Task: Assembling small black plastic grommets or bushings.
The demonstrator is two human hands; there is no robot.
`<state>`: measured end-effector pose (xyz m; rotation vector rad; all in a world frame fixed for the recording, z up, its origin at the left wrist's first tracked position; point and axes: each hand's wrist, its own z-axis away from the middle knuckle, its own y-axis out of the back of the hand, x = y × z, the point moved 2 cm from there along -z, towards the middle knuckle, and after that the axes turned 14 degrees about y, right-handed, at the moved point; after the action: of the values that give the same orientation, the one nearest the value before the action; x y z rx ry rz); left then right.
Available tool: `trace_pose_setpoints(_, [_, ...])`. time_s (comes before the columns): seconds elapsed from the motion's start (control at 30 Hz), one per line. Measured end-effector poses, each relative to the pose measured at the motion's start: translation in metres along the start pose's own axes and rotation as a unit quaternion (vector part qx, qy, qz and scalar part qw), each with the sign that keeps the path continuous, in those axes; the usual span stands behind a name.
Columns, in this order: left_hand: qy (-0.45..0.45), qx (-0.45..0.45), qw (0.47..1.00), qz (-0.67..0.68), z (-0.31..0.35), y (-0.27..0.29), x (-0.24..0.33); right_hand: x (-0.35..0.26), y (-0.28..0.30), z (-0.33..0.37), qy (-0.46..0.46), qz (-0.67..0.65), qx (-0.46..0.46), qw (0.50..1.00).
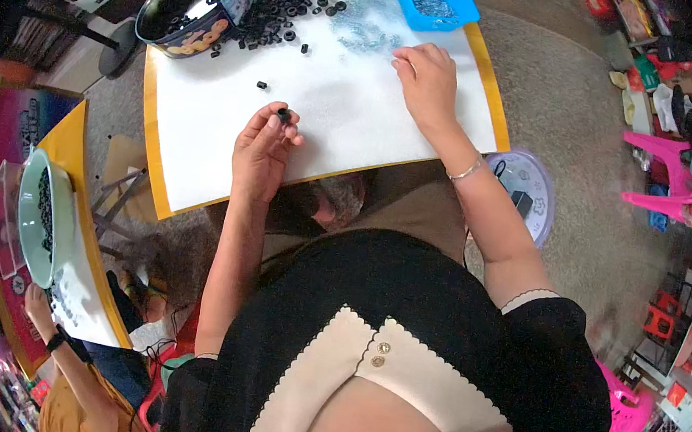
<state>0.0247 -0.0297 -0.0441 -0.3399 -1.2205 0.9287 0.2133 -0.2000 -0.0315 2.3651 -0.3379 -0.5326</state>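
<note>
Left hand [262, 148] pinched a small black ring [284, 113] in its fingers, raised off the white tabletop [201, 140]; right hand [427, 78] lay fingers down, empty, by the scattered silvery bits [365, 30], apparently to pick; spare rings [280, 8] heaped beside the round tin [189, 4].

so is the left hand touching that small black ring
Touching. The head view shows the left hand pinching the small black ring between its fingertips, raised over the white sheet.
</note>
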Motion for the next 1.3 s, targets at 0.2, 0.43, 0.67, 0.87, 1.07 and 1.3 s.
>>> trace_pose_setpoints(0.2, [-0.016,-0.031,0.999,0.009,0.002,0.007,-0.002,-0.006,-0.014,-0.006,0.018,0.039,-0.053,0.998])
trace_pose_setpoints(0.43, [0.023,0.032,0.999,-0.013,0.003,-0.001,0.002,-0.067,0.006,-0.008,-0.221,-0.489,-0.106,0.837])
trace_pose_setpoints(0.67, [0.037,0.012,0.999,-0.023,0.002,0.002,0.000,-0.111,-0.005,-0.010,-0.134,-0.456,-0.125,0.871])
trace_pose_setpoints(0.87, [0.021,-0.014,1.000,-0.018,0.004,-0.001,0.000,-0.111,-0.003,-0.014,-0.083,-0.415,-0.164,0.891])
trace_pose_setpoints(1.07, [0.031,-0.013,0.997,-0.076,0.003,0.000,0.001,-0.104,-0.004,-0.018,-0.130,-0.456,-0.211,0.855])
trace_pose_setpoints(1.3, [0.091,-0.107,0.987,-0.078,0.002,0.008,0.003,-0.097,-0.017,-0.018,-0.152,-0.596,-0.303,0.728])
